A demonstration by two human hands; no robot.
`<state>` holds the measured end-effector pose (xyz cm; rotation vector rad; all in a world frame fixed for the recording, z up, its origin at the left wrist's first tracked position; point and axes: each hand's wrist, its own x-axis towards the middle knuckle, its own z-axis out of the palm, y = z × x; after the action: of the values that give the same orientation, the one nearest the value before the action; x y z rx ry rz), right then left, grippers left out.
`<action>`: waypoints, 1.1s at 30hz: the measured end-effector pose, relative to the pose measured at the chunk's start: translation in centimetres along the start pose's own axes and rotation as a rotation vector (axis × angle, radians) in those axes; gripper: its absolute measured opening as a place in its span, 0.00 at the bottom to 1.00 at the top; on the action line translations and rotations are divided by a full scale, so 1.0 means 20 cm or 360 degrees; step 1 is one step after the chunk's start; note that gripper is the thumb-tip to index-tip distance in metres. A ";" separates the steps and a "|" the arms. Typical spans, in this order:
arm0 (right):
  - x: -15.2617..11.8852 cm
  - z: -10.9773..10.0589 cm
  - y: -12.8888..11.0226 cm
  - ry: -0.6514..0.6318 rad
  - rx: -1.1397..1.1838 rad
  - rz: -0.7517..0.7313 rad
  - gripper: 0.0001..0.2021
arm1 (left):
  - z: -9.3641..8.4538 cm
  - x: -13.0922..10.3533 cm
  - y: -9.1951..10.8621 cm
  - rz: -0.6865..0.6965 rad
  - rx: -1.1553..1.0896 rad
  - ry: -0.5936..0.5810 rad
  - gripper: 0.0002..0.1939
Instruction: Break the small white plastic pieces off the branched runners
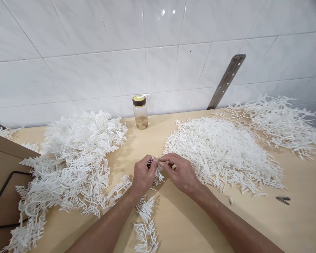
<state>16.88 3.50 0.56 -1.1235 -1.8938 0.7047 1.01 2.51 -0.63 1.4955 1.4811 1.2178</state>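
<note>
My left hand (144,175) is closed around a white branched plastic sprig (158,176), whose lower end hangs out below the fingers. The thumb and forefinger of my right hand (183,174) pinch at its top, touching the left fingertips; the exact point of contact is too small to make out. A strand of joined white sprigs (146,232) lies below, partly behind my left forearm. To the left is a big tangled heap of branched white pieces (76,158). On the right lies a flatter pile of short white sprigs (218,147).
A clear bottle (140,117) with a yellow and black lid stands near the tiled wall. Longer white stems (281,123) lie at the far right. Small dark snips (283,200) rest on the table (302,228). A metal bracket (226,82) leans up the wall; a brown box (7,175) is at left.
</note>
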 end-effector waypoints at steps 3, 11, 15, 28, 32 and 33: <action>0.00 0.01 0.01 0.0005 0.0001 0.0017 0.07 | 0.00 0.00 0.00 -0.0014 0.0017 -0.0003 0.16; -0.01 0.03 -0.01 -0.0105 -0.0112 0.0156 0.04 | 0.00 0.00 -0.02 0.0016 0.0076 -0.0018 0.17; -0.01 0.05 0.00 -0.0179 -0.0255 0.0075 0.05 | 0.00 0.00 -0.02 0.0042 0.0160 -0.0044 0.17; 0.00 -0.03 -0.05 0.0104 -0.0032 0.0107 0.05 | -0.03 0.05 -0.01 -0.0121 -0.0256 0.0100 0.20; 0.05 -0.14 0.03 0.0458 -0.0257 0.0318 0.09 | -0.04 0.05 -0.02 -0.0174 -0.0356 0.0113 0.23; 0.05 -0.16 0.05 0.0477 -0.0305 0.0324 0.10 | -0.04 0.05 -0.02 -0.0182 -0.0382 0.0108 0.23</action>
<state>19.75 5.13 1.78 -1.4710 -1.6315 0.4384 0.12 3.39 -0.63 1.2060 1.3883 1.3361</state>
